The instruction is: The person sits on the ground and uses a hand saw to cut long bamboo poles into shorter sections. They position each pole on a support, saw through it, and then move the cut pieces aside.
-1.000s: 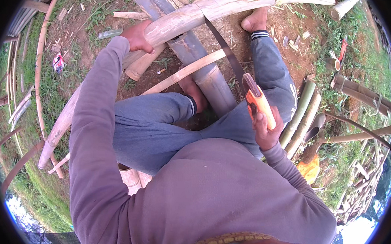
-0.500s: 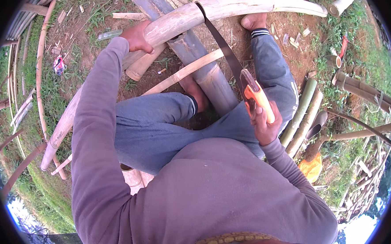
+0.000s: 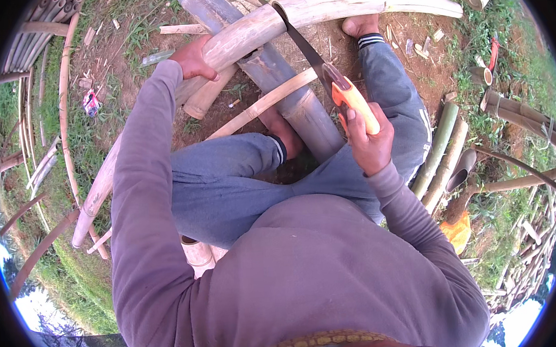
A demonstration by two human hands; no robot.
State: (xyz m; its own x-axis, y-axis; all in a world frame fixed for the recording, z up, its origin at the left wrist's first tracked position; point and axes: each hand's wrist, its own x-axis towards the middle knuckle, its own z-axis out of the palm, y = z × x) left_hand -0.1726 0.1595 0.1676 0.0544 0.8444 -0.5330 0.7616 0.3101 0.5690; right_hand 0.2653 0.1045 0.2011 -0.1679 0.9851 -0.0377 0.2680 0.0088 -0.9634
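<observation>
Two grips: left hand clasped curved pale bamboo pole; right hand, orange-handled dark handsaw.
Stroke: apparently sawing; next likely needed steadiness.

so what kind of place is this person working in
Probably an outdoor bamboo-working yard: there is grass and bare soil, stacked poles show at the upper left, and the right hand holds a handsaw against a long pale pole.
</observation>
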